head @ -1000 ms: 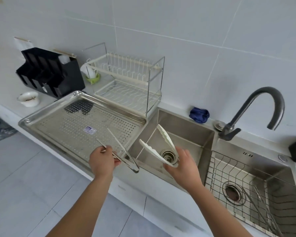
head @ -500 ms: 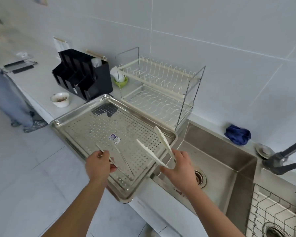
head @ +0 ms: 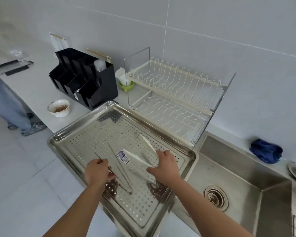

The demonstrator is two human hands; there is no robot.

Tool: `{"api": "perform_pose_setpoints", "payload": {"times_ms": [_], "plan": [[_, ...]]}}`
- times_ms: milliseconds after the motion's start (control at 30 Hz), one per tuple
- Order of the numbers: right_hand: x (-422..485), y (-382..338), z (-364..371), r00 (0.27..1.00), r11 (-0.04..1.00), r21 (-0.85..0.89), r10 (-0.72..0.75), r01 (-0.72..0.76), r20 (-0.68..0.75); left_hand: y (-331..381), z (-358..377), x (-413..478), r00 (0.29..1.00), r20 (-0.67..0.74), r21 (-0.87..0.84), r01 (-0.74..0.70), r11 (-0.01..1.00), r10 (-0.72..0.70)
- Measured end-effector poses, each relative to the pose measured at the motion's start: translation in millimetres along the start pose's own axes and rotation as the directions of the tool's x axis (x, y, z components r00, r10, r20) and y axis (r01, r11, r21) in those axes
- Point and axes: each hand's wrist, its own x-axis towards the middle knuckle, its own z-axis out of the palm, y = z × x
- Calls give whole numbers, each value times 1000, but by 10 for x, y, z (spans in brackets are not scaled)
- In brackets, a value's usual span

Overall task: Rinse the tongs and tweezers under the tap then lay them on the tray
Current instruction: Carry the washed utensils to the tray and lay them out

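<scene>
Laying step, we judged: our left hand (head: 97,171) pinched thin steel tweezers (head: 118,170), our right hand (head: 164,165) gripped white plastic tongs (head: 144,153), both low over the perforated steel tray (head: 85,134). Next: lower and release.

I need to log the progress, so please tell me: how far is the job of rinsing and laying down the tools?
Rinsing looks finished: both hands are over the perforated steel tray, away from the steel sink. In hand: the left hand grips the thin metal tweezers, the right hand grips the white plastic tongs. Left: releasing both onto the tray; whether they already touch it is unclear.
</scene>
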Motion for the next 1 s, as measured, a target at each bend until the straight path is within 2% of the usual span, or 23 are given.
{"api": "perform_pose_setpoints", "payload": {"times_ms": [267,533,667,867,1000], "plan": [[252,-256,311,979,977,-76,200,-201,-31,1,-5,549,993,114,166,-35,986,16],[193,-224,536,961,947,-162,273,-275,-35,-120,129,699,979,202,304,-94,948,32],[168,-179,605,963,945,-185,263,-269,-56,-144,134,686,950,281,457,-258,851,137],[106,-156,604,968,960,-139,229,-242,-104,-72,56,565,927,295,563,-365,741,232],[61,-162,548,966,969,-107,205,-222,-155,6,46,487,846,403,618,-533,579,349]]}}
